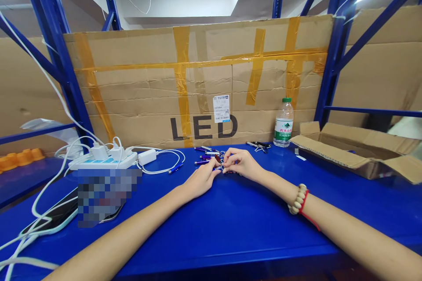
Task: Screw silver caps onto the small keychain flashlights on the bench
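Forearms [132,238], hands [243,163], pens [201,163] lying mostly crosswise

Blue tbl [231,232] w/ pens [201,163], pwr strip [102,163], btl [283,129], open cdbd box [343,160].

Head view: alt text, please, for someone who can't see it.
A person's left hand and right hand meet close together at a cluster of slim, pen-like objects on a blue table. A white power strip sits to the left; a bottle and open carton stand to the right. Behind is cardboard marked LED.
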`<state>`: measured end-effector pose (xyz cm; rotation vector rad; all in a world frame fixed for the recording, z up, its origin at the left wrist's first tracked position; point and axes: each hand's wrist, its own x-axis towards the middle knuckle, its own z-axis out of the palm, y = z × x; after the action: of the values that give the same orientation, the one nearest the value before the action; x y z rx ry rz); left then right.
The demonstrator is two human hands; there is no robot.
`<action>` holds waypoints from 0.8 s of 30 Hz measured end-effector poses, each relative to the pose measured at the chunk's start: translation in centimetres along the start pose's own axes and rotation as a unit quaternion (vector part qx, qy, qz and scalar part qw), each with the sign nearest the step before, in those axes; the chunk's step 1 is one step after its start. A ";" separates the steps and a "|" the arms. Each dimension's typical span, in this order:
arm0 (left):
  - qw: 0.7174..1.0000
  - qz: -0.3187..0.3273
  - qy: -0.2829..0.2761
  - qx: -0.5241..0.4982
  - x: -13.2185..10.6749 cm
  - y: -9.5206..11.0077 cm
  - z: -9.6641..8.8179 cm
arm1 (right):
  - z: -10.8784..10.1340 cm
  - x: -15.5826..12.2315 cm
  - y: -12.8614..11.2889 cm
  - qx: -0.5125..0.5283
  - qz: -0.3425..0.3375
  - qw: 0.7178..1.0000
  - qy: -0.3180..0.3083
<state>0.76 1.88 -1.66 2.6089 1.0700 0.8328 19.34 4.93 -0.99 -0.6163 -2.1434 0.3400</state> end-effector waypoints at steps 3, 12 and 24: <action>1.000 -0.002 -0.001 -0.004 0.0 0.1 -0.1 | 0.0 0.0 -0.2 0.008 0.016 1.000 0.004; 1.000 -0.015 0.011 -0.001 0.0 -0.1 -0.1 | 0.6 0.2 -1.3 0.059 0.074 0.995 0.023; 0.998 -0.026 0.054 0.028 0.2 0.2 -0.1 | 1.2 0.6 -1.8 0.139 0.215 0.966 0.036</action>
<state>0.96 1.88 -1.43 2.5950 1.2018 0.9557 17.53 3.70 -0.52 -0.9119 -1.8347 0.8263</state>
